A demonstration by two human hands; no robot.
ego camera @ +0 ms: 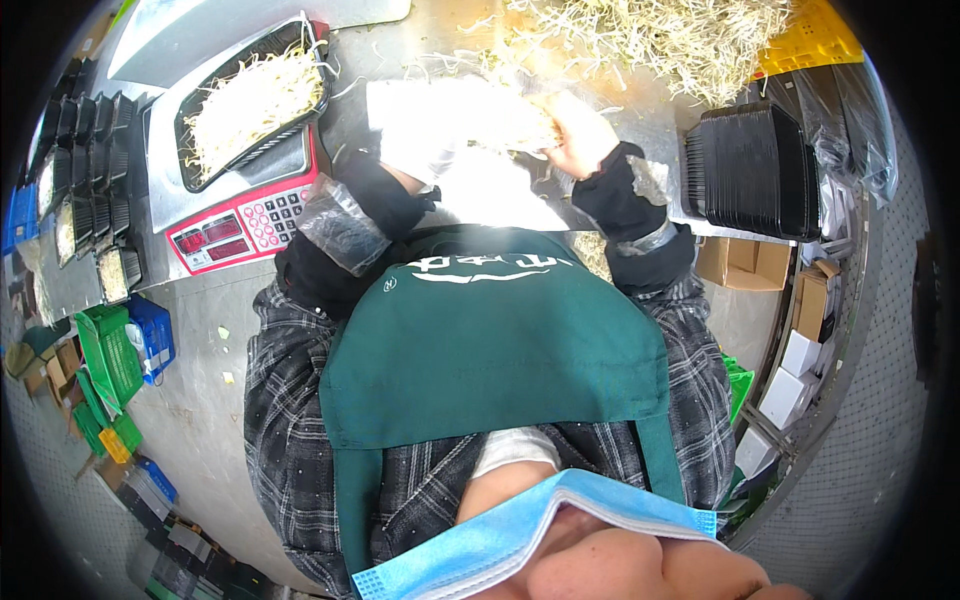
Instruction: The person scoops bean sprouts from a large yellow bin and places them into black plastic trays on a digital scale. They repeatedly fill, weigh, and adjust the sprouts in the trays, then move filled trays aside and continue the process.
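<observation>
My right hand [577,135] is closed around a clump of bean sprouts [525,127] over the bright, overexposed middle of the metal table. My left hand [420,161] lies to the left of that clump, washed out by glare, so its fingers and anything in them cannot be made out. A black plastic tray [259,161] filled with sprouts stands tilted on the red and white digital scale [255,225], left of my left hand. A large heap of loose sprouts [675,37] lies beyond my right hand.
Nested black trays [757,169] stand at the right edge of the table, near a yellow crate [814,41]. Rows of black trays [94,150], some holding sprouts, are at the far left. Green crates [109,360] and cardboard boxes [742,262] sit lower down.
</observation>
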